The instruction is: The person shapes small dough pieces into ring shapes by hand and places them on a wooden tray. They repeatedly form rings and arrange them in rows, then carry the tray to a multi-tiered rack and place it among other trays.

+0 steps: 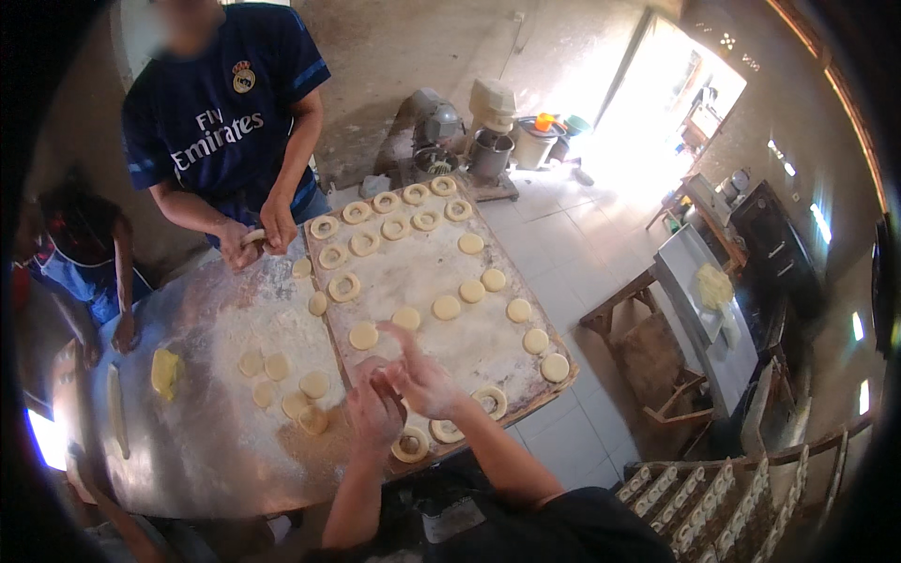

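Note:
Over the near edge of a floured wooden board (375, 272), my two hands meet. My left hand (374, 413) is closed with its fingers curled; whatever it may hold is hidden. My right hand (422, 383) touches it, with fingers apart and one stretched toward the far side. Near my hands lie flat dough discs (364, 335) and, by my wrists, dough rings (410, 444). More rings (343, 286) line the board's far and left sides. Several loose discs (314, 383) rest on the floured metal table to the left.
Across the metal table (206, 469), a person (225, 113) handles a piece of dough (253, 236). Another person stands at the left, near a yellow lump (167, 373) and a long dough strip (117, 411). Mixers (436, 122) stand by the wall; filled racks (713, 502) are at lower right.

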Motion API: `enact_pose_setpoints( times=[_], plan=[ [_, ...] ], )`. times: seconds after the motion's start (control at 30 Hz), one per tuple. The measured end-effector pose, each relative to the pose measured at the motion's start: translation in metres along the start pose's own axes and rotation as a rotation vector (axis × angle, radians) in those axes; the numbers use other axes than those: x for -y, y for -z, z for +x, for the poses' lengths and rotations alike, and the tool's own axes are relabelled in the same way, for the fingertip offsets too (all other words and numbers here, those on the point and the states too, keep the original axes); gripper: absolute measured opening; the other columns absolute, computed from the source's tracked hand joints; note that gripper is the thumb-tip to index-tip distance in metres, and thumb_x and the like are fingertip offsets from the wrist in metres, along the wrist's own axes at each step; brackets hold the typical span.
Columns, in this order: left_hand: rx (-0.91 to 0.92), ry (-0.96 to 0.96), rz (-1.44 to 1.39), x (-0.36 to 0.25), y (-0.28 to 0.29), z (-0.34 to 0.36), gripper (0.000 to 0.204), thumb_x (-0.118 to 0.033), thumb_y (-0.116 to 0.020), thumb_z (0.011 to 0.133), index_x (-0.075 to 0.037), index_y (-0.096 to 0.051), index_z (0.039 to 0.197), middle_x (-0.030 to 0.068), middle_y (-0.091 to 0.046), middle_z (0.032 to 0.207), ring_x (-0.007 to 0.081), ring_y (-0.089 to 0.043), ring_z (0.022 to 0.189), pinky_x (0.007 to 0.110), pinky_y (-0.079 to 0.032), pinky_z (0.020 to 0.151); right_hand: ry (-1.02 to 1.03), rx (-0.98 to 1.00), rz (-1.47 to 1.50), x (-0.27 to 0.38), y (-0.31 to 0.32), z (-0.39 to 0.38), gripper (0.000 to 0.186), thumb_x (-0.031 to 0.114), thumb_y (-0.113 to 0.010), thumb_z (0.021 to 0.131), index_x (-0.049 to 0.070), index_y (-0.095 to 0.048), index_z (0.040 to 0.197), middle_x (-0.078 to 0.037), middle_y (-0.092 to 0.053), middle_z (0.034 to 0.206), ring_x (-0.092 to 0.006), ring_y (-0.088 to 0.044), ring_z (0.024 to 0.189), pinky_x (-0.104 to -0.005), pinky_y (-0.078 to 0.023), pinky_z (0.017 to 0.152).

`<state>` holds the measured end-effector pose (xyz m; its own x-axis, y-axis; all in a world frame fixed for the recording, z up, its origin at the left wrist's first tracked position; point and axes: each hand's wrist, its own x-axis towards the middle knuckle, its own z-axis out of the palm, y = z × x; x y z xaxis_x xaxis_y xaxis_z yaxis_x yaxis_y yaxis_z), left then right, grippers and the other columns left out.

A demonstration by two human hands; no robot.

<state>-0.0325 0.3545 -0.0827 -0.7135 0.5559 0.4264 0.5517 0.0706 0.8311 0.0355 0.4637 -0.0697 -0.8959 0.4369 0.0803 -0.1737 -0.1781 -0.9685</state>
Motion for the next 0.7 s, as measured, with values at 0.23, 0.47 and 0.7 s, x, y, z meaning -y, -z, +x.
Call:
enact_pose_setpoints(
  times=[0.23,0.47,0.7],
  plan=[
    [0.062,0.15,-0.372,-0.002,-0.066,-0.006,0.013,-0.007,-0.041,0.101,-0.006,-0.052,0.107,0.0131,-0.059,0.089,0.0252,-0.061,0.071,0.035,-0.048,0.064,-0.018,0.009,-0.028,-0.018,0.061,-0.032,0.062,0.056,-0.038,0.098,0.012,-0.029,0.14,-0.007,-0.059,0.075,-0.0129,-0.055,0.069,-0.0257,-0.041,0.063],
    [0.143,0.241,-0.045,-0.027,-0.103,-0.009,0.012,-0.009,-0.043,0.1,-0.005,-0.052,0.107,0.0134,-0.059,0.092,0.025,-0.061,0.073,0.034,-0.047,0.063,0.148,-0.002,-0.465,0.009,0.088,-0.043,0.047,0.041,-0.043,0.099,0.015,-0.031,0.136,-0.012,-0.062,0.076,-0.0185,-0.06,0.067,-0.0268,-0.046,0.06],
    [0.217,0.283,-0.129,-0.041,-0.127,-0.003,0.013,-0.005,-0.043,0.098,-0.006,-0.05,0.109,0.0152,-0.06,0.096,0.0344,-0.063,0.076,0.039,-0.05,0.07,-0.164,-0.191,0.221,-0.01,0.122,-0.049,0.04,0.023,-0.043,0.097,0.014,-0.035,0.135,-0.001,-0.051,0.071,-0.0097,-0.05,0.062,-0.0242,-0.041,0.052]
  ],
)
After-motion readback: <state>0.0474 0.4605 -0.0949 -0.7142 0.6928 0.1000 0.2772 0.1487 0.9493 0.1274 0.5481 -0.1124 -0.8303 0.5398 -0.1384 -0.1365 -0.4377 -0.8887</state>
